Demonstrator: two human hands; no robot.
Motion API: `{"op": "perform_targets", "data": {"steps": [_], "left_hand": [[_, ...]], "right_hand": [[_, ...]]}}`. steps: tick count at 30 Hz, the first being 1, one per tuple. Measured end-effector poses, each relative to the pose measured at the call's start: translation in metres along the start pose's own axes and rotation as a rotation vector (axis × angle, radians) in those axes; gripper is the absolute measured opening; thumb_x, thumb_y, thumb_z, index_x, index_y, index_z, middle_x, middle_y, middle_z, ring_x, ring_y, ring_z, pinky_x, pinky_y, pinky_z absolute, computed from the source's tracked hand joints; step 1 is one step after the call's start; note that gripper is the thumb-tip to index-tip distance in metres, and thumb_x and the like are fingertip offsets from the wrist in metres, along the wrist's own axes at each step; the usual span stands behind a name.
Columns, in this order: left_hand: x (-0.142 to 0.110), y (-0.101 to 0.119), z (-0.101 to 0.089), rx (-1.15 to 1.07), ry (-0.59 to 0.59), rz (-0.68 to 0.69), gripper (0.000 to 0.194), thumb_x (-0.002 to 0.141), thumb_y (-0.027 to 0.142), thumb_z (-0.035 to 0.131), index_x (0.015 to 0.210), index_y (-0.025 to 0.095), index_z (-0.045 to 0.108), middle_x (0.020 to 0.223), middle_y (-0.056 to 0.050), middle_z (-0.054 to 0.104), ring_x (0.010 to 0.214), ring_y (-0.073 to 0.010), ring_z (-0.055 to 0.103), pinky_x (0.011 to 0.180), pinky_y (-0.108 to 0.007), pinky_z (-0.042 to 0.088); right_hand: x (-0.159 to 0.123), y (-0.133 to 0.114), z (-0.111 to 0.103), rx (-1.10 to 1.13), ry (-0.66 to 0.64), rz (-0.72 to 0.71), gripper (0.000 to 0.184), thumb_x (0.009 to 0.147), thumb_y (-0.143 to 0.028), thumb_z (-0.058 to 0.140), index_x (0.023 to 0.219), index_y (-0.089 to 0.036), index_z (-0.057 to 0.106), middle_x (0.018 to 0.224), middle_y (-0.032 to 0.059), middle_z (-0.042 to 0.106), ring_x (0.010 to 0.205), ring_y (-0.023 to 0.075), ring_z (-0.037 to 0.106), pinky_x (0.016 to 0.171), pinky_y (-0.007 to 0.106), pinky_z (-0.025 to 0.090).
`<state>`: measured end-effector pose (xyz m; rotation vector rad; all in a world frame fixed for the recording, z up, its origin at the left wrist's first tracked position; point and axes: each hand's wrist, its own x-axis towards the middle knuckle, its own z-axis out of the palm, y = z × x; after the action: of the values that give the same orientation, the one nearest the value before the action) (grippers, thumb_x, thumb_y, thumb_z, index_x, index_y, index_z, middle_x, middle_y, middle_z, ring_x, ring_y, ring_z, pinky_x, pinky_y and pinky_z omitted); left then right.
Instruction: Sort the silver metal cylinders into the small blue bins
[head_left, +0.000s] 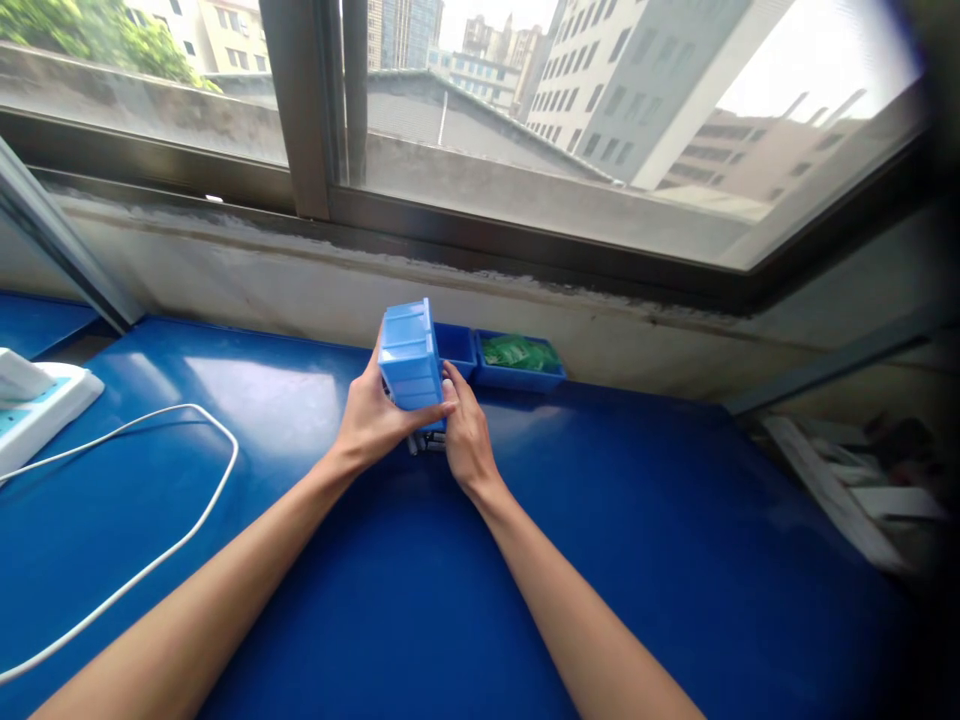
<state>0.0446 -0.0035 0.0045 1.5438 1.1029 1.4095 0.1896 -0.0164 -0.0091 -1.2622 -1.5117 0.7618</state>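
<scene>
A light blue plastic bin point(409, 357) is tipped up on end above the blue table point(600, 560), near its far edge. My left hand point(373, 420) wraps around the bin from the left, thumb across its lower front. My right hand point(466, 432) presses against the bin's right lower side, fingers closed on it. Small dark and metallic parts point(421, 443) lie on the table just under the bin, between my hands; I cannot make out what they are.
Two darker blue bins stand against the wall behind: an empty-looking one point(456, 348) and one holding green packets point(519, 357). A white power strip point(34, 405) with a white cable point(187, 500) lies at the left. White slats point(847, 490) sit off the table's right.
</scene>
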Motion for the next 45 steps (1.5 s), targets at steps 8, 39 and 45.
{"op": "perform_targets", "data": {"steps": [8, 39, 45], "left_hand": [[-0.001, 0.001, 0.002, 0.138, 0.018, 0.099, 0.082, 0.056, 0.047, 0.088, 0.126, 0.016, 0.057, 0.116, -0.012, 0.071, 0.109, -0.0316, 0.066, 0.094, -0.04, 0.053], [-0.001, 0.006, -0.019, 0.242, -0.032, 0.177, 0.075, 0.064, 0.049, 0.083, 0.126, 0.014, 0.058, 0.11, -0.012, 0.071, 0.109, -0.0311, 0.065, 0.099, -0.042, 0.049], [0.001, 0.008, -0.026, 0.228, -0.03, 0.169, 0.075, 0.066, 0.048, 0.082, 0.129, 0.015, 0.056, 0.115, -0.013, 0.07, 0.109, -0.0305, 0.065, 0.099, -0.041, 0.05]], "right_hand": [[0.004, 0.007, 0.001, 0.035, -0.01, -0.031, 0.063, 0.097, -0.062, 0.03, 0.141, -0.023, 0.051, 0.146, 0.0053, 0.051, 0.139, 0.0264, 0.042, 0.116, 0.043, 0.033], [0.002, 0.001, 0.009, -0.245, -0.014, -0.092, 0.04, 0.097, -0.036, 0.042, 0.131, -0.024, 0.06, 0.129, 0.0091, 0.064, 0.125, 0.0267, 0.053, 0.106, 0.043, 0.04], [-0.001, 0.007, 0.012, -0.374, -0.03, -0.127, 0.042, 0.095, -0.029, 0.044, 0.134, -0.02, 0.057, 0.136, 0.0114, 0.058, 0.128, 0.0271, 0.05, 0.111, 0.045, 0.037]]}}
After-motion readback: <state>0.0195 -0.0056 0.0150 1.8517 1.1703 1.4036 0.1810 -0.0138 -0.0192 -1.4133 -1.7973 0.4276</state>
